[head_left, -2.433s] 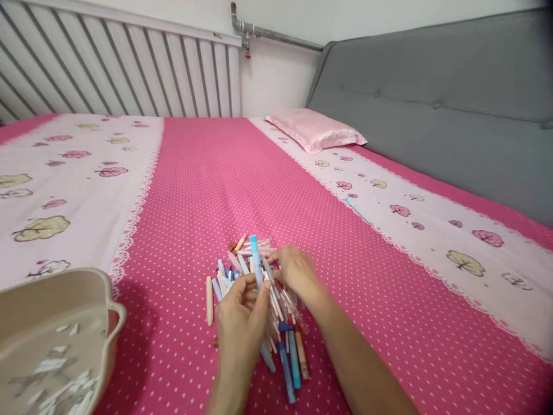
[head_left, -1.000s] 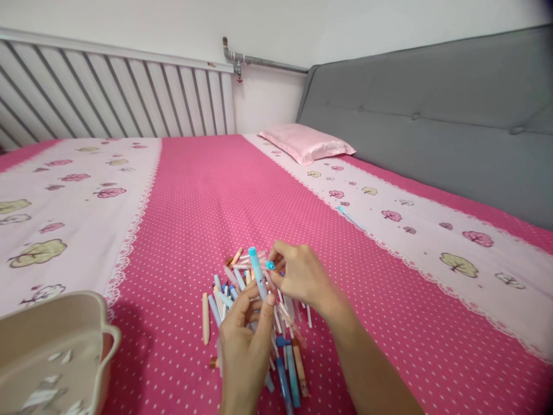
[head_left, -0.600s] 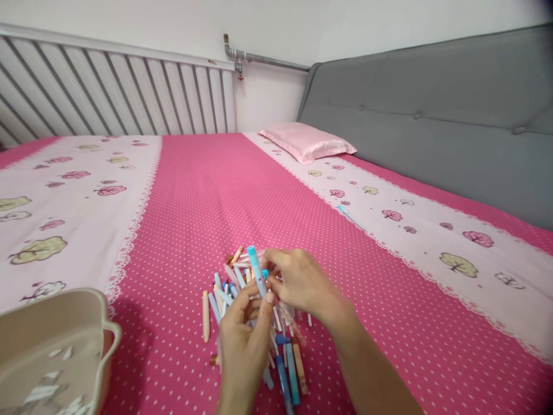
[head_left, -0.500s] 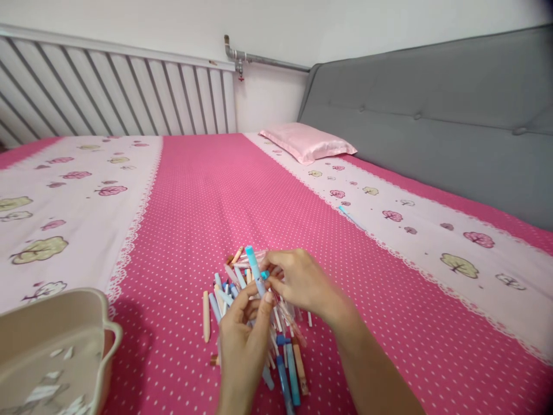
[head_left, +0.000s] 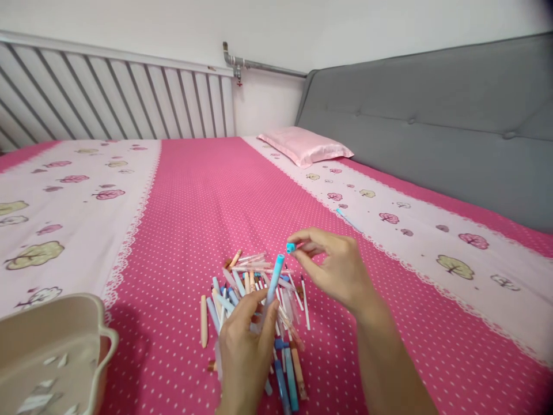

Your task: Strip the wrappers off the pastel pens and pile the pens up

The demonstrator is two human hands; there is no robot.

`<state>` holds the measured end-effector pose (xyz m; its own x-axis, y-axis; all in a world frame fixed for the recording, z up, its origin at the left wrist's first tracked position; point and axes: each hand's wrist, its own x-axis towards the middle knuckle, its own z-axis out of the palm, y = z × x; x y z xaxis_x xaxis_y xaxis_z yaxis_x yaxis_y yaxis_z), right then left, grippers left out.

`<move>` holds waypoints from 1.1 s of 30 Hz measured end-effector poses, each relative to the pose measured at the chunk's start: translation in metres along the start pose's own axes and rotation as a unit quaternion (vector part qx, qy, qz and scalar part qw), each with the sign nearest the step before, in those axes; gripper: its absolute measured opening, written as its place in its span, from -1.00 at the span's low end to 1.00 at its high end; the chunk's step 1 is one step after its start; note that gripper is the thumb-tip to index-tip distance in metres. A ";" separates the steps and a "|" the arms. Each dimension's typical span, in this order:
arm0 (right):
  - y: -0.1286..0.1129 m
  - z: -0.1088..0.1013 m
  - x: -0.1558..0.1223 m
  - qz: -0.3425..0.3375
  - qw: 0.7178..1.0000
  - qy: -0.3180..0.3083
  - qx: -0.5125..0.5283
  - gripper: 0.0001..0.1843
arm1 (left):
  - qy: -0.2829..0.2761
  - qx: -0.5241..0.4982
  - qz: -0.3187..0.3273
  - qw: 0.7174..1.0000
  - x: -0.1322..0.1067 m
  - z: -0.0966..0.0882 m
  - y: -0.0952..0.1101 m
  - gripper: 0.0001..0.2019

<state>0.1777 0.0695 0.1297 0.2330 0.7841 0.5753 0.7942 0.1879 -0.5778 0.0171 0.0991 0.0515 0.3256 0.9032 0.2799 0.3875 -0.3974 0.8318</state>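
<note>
My left hand [head_left: 247, 340] is closed around a light blue pen barrel [head_left: 275, 279], which stands tilted with its turquoise end up. Between thumb and fingertips, my right hand [head_left: 339, 266] pinches a small turquoise pen plug [head_left: 291, 248]. The plug is apart from the barrel, just right of its top end. Beneath my hands lies a loose pile of pen parts: pale blue and peach barrels, clear tubes and thin white refills. A peach barrel [head_left: 204, 321] lies at the pile's left edge, and a dark blue barrel [head_left: 281, 383] at its near side. My left hand hides part of the pile.
A beige bin [head_left: 102, 305] with a handle and white scraps inside stands at the lower left. A slim blue-tipped pen part [head_left: 345, 218] lies farther off on the pink bedspread [head_left: 203, 202]. Behind are a pink pillow [head_left: 306, 145], grey headboard [head_left: 423, 138] and radiator [head_left: 129, 98].
My right hand has moved right and away from the barrel, carrying the turquoise plug. The barrel in my left hand has shifted right and now leans to the right.
</note>
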 end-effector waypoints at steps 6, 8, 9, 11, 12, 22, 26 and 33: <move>-0.003 -0.004 -0.002 -0.060 0.993 0.023 -0.100 -0.81 | 0.010 0.011 0.036 0.999 0.001 0.000 0.000 -0.77; -0.002 -0.004 -0.003 -0.060 0.990 0.017 -0.129 -0.81 | 0.011 0.010 0.043 0.999 0.001 -0.001 0.000 -0.79; -0.002 -0.004 -0.003 -0.057 0.988 0.012 -0.141 -0.81 | 0.012 0.009 0.047 0.999 0.002 -0.002 0.001 -0.79; 0.000 -0.003 -0.003 -0.051 0.985 -0.001 -0.163 -0.81 | 0.017 0.006 0.055 0.998 0.002 -0.003 0.002 -0.80; 0.000 -0.003 -0.003 -0.049 0.984 -0.006 -0.172 -0.81 | 0.020 0.004 0.058 0.998 0.002 -0.003 0.002 -0.80; 0.000 -0.003 -0.002 -0.051 0.979 -0.004 -0.199 -0.81 | 0.035 -0.003 0.069 0.997 0.001 -0.005 0.001 -0.82; 0.000 -0.003 -0.003 -0.045 0.977 -0.025 -0.205 -0.81 | 0.033 0.001 0.075 0.997 0.003 -0.005 0.001 -0.82; 0.001 -0.005 -0.003 -0.048 0.974 -0.037 -0.218 -0.82 | 0.027 0.012 0.080 0.996 0.003 -0.006 0.003 -0.83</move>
<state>0.1808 0.0643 0.1308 0.1170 0.8191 0.5617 0.9770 0.0066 -0.2132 0.0141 0.1016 0.0575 0.3380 0.8355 0.4333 0.3546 -0.5395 0.7637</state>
